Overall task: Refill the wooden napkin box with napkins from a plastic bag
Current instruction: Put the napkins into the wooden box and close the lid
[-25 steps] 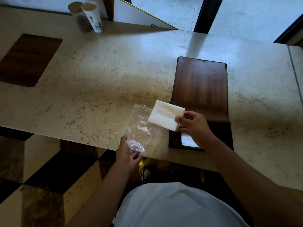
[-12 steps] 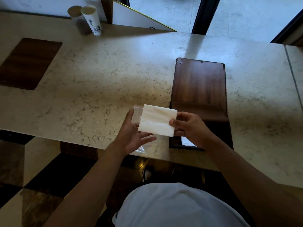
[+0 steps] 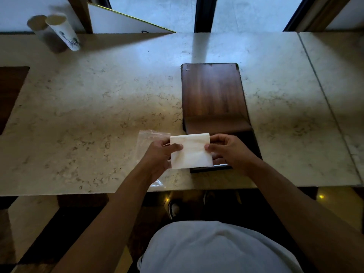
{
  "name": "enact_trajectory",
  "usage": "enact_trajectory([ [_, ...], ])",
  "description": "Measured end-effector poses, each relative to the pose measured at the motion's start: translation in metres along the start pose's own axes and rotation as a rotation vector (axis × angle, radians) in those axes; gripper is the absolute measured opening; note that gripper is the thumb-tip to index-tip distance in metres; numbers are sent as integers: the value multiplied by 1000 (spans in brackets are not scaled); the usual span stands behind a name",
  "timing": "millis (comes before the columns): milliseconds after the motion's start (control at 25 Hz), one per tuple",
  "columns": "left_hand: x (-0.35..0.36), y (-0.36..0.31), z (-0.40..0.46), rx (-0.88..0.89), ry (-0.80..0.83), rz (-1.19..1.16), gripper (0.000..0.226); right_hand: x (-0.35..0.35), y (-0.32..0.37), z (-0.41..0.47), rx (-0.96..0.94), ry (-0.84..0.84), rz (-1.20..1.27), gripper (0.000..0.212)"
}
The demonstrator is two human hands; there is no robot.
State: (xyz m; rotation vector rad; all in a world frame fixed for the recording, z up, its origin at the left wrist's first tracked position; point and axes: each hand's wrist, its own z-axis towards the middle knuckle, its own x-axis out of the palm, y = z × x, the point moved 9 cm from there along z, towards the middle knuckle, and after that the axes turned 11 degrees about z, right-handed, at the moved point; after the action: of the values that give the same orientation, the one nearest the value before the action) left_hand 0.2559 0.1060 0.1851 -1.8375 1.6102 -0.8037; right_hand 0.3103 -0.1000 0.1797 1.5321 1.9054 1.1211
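Countertop [image 3: 98,115]: pale veined marble, polished, throwing a soft sheen under the window light. Napkin box [image 3: 212,95]: dark wood with straight visible grain, smooth satin finish, lid laid flat. Napkins [image 3: 190,152]: white paper, matt, soft-looking, in a folded stack you pinch between your left hand [image 3: 159,156] and right hand [image 3: 228,152]. Plastic bag [image 3: 149,138]: thin clear film, crinkled, glossy where it catches light. Cup [image 3: 63,32]: white paper, matt, printed with a dark motif.

Napkin stack [image 3: 190,152] and hands hide box [image 3: 213,97] opening; left hand [image 3: 157,156] covers part of bag [image 3: 149,138].
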Motion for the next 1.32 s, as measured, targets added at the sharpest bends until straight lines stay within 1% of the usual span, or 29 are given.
enact_trajectory([
  [160,30,7,14,-64,-27,46,27,-45,-12,-5,-31,-147,78,17],
  [280,48,11,28,-67,-94,126,22,-75,-15,-1,-18,-179,84,15],
  [400,67,20,37,-93,-165,180,15,-97,-19,5,5,-186,26,16],
  [560,76,29,43,-147,-240,161,25,-106,-26,12,41,-184,-65,30],
  [640,81,33,48,-175,-287,170,27,-109,-32,18,90,-148,-95,35],
  [720,83,38,53,-199,-334,180,22,-110,-39,21,140,-137,-83,38],
  [840,88,39,61,-193,-377,248,4,-112,-41,25,149,-148,-103,42],
  [1000,96,45,75,-185,-344,362,14,-116,-43,29,166,-188,-158,44],
  [1200,93,46,78,-173,-367,403,13,-113,-41,34,163,-183,-191,48],
  [1320,90,45,79,-168,-380,428,14,-110,-40,36,154,-187,-211,46],
])
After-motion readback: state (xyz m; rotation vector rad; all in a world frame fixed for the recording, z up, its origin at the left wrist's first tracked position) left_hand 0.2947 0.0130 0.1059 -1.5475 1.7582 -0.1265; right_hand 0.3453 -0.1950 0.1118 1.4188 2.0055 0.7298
